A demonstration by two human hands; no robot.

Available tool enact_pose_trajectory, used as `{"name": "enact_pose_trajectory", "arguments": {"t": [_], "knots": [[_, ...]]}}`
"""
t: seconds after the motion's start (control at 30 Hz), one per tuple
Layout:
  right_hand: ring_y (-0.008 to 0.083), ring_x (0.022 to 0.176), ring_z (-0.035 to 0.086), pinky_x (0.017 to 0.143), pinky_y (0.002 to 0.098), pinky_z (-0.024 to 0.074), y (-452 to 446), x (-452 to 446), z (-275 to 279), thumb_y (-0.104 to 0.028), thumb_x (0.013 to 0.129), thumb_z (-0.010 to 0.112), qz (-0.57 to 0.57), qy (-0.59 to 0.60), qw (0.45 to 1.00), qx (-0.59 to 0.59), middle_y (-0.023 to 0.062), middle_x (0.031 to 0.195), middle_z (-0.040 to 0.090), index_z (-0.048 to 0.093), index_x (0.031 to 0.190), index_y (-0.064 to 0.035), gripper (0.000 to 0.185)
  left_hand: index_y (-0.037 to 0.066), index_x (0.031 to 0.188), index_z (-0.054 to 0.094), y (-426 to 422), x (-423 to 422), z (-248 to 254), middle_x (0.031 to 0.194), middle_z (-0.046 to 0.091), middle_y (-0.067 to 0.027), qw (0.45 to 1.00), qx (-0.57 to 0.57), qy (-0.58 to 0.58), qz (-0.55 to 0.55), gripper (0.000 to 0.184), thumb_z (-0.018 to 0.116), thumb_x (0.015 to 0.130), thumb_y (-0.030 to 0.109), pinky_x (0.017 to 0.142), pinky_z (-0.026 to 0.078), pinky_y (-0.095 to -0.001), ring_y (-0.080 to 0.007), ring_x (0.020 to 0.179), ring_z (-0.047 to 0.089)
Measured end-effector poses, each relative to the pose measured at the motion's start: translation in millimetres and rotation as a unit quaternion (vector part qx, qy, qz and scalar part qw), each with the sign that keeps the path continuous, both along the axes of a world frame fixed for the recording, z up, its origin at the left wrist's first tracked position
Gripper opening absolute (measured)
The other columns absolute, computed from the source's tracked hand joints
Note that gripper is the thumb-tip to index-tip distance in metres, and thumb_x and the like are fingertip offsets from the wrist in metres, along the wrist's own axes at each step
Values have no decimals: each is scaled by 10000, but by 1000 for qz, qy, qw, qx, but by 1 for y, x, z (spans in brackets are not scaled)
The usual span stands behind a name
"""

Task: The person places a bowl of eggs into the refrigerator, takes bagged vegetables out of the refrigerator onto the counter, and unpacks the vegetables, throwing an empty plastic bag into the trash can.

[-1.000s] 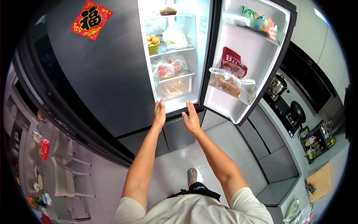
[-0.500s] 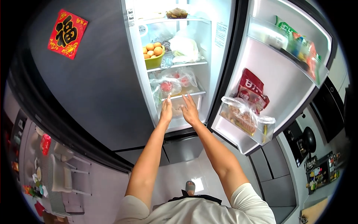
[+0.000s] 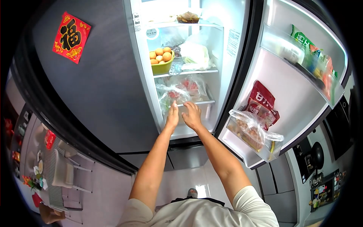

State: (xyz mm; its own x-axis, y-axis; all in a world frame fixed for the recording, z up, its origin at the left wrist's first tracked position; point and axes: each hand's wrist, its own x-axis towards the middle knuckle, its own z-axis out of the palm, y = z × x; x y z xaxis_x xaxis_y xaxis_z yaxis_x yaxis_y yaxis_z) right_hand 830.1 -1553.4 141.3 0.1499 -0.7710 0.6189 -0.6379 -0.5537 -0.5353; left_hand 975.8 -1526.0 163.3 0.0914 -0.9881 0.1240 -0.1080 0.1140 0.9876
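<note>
Both my hands reach into the open fridge, close to the front edge of the lower shelf (image 3: 207,101). My left hand (image 3: 172,116) is open, held on edge with its fingers stretched upward. My right hand (image 3: 192,115) is open too, its fingers a little bent and their tips at the shelf edge; I cannot tell whether they touch it. A gap separates the two palms, with nothing held in it. Just beyond the fingertips, clear plastic bags (image 3: 177,92) with reddish contents lie on that shelf.
Above, a yellow-green basket (image 3: 162,69) holds several eggs (image 3: 159,58) beside a white plastic bag (image 3: 195,55). A brown dish (image 3: 188,17) sits on the top shelf. The open fridge door (image 3: 295,87) at right carries a red packet (image 3: 261,99) and bagged food (image 3: 247,130).
The fridge appears lower and slightly right in view. My hands have come nearer the bags at the shelf edge, and my right fingers have bent more.
</note>
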Motion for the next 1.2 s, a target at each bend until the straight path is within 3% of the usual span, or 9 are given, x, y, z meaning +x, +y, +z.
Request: {"name": "enact_pose_trajectory", "arguments": {"t": [0.17, 0.47, 0.6, 0.7, 0.9, 0.93, 1.03, 1.07, 1.2], "knots": [[327, 1259, 534, 1034, 444, 422, 11, -20, -22, -161, 785, 749, 36, -65, 997, 6, 94, 1288, 632, 700, 1168, -98, 391, 59, 1624, 267, -16, -6, -22, 1659, 306, -208, 999, 13, -24, 31, 749, 344, 1086, 574, 1229, 254, -393, -333, 1531, 304], [350, 1219, 551, 1104, 427, 419, -12, -6, -22, -129, 796, 752, 26, -1, 999, -22, 139, 1364, 626, 745, 1073, -79, 282, 89, 1641, 211, -5, -6, -5, 1661, 305, -193, 999, 26, -14, 34, 756, 360, 1082, 576, 1203, 307, -417, -336, 1523, 311], [219, 1023, 633, 935, 352, 512, -11, -4, -22, -109, 845, 761, 99, -142, 983, 59, 93, 1152, 680, 668, 1181, -19, 360, 106, 1651, 179, 0, 1, -6, 1665, 299, -175, 999, 41, 3, 35, 771, 364, 1078, 589, 1190, 327, -434, -328, 1523, 302], [145, 880, 639, 843, 271, 510, -9, -4, -37, -95, 877, 752, 126, -313, 921, 193, 48, 1001, 690, 600, 1292, -34, 446, 120, 1658, 156, -3, 1, -12, 1668, 295, -162, 997, 59, 20, 42, 783, 367, 1075, 599, 1181, 343, -446, -321, 1523, 296], [112, 816, 619, 755, 247, 490, 22, -12, -9, -15, 850, 700, 194, -528, 714, 417, 38, 965, 689, 522, 1430, -61, 608, 145, 1665, 52, -10, -13, -15, 1417, 547, -161, 983, 98, 147, 44, 932, 680, 977, 161, 975, 504, -412, -268, 1236, 591], [104, 802, 609, 736, 246, 483, 28, -15, 1, -12, 845, 684, 227, -531, 692, 434, 27, 961, 683, 556, 1401, -60, 572, 88, 1625, 222, -6, -18, -11, 1308, 601, -158, 970, 78, 218, 72, 894, 705, 878, -3, 776, 526, -359, -248, 1096, 639], [126, 883, 628, 781, 271, 491, 28, -23, -2, 4, 840, 647, 257, -523, 684, 438, 49, 1040, 701, 572, 1385, -34, 552, 74, 1485, 426, 3, -13, -6, 1252, 633, -128, 949, 63, 309, 6, 674, 688, 871, -13, 787, 529, -367, -246, 1101, 638], [140, 930, 642, 814, 283, 498, 26, -26, -11, 11, 840, 636, 256, -518, 692, 432, 65, 1080, 712, 564, 1392, -22, 558, 81, 1309, 545, 8, -12, -8, 1217, 651, -93, 943, 63, 328, -6, 457, 678, 878, 9, 833, 520, -398, -238, 1091, 639], [149, 986, 640, 909, 272, 467, 45, -35, -22, 31, 843, 618, 233, -478, 768, 357, 59, 1077, 716, 691, 1200, 1, 365, 120, 1256, 597, 26, -9, -22, 1227, 646, -55, 937, 128, 324, -18, 337, 660, 925, 135, 919, 485, -472, -233, 1147, 598]]}}
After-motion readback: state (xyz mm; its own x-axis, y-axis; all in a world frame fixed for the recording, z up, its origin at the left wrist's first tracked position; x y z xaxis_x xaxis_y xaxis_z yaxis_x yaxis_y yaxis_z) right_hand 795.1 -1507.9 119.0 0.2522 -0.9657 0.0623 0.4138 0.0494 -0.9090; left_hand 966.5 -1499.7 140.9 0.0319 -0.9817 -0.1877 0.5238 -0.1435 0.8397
